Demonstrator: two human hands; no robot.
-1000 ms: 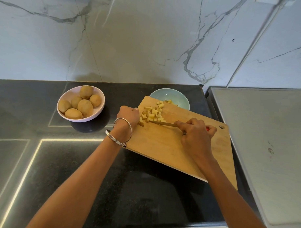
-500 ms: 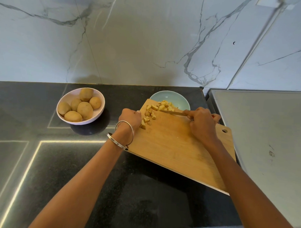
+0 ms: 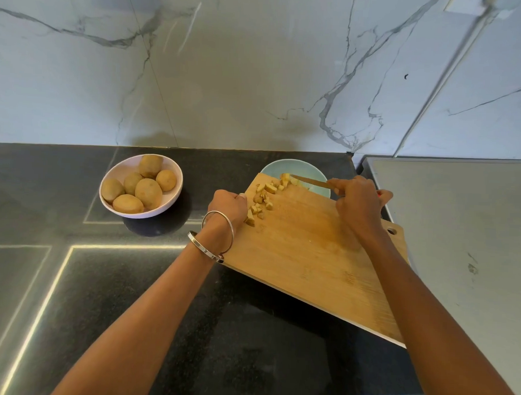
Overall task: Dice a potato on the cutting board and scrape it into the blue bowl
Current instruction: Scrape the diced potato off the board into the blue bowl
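Note:
The wooden cutting board (image 3: 310, 258) is tilted, its far corner over the rim of the blue bowl (image 3: 295, 166). My left hand (image 3: 228, 206) grips the board's left edge. My right hand (image 3: 359, 205) holds a knife (image 3: 308, 181) whose blade reaches across the far corner above the bowl. Several diced potato pieces (image 3: 263, 199) lie on the board near its far left edge, and a few sit by the blade tip at the bowl's rim.
A white bowl (image 3: 118, 170) with several whole potatoes (image 3: 148, 192) stands to the left on the black counter (image 3: 131, 296). A grey steel surface (image 3: 459, 233) adjoins on the right. A marble wall rises behind.
The knife has swept from the board's middle to its far corner over the blue bowl, pushing potato pieces that way. Some pieces stayed behind near my left hand.

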